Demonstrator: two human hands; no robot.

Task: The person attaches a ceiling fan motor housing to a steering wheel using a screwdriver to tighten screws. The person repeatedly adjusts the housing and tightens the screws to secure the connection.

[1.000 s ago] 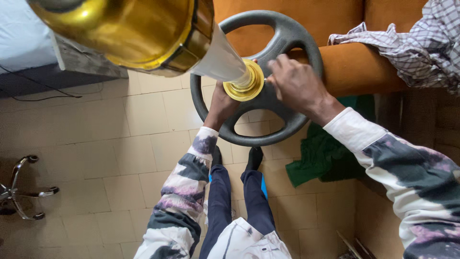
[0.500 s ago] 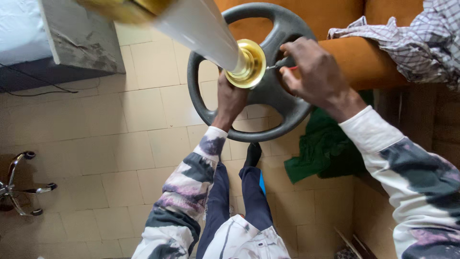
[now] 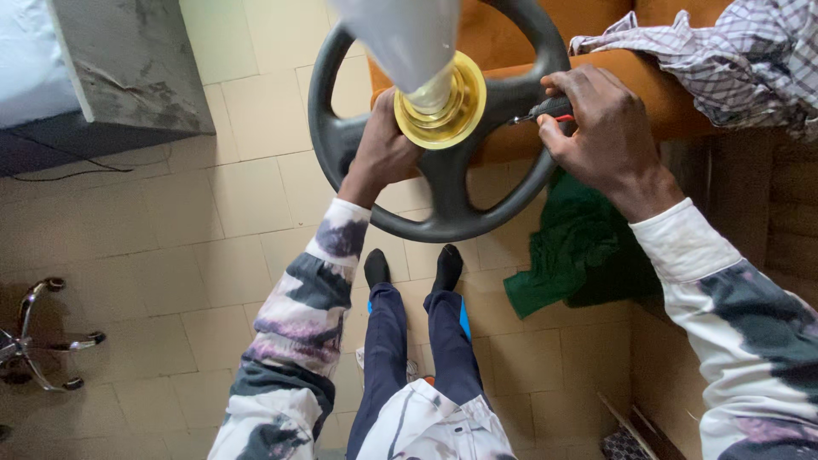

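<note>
Steering wheel (image 3: 443, 183) at 12 o'clock, now nearer, gold hub (image 3: 440, 106) centred. Left hand (image 3: 385, 152) stays clamped on its spoke. Right hand (image 3: 601, 128) grips screwdriver (image 3: 545, 111) at 2 o'clock. Green cloth (image 3: 579, 247) below.

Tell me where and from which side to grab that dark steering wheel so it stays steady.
Grip the steering wheel on its bare lower rim, coming up from below. The left hand already covers the hub area beside the gold disc, and the right hand works a small tool at the right spoke. The rim is round and thick, so fingers should wrap it well there.
</note>
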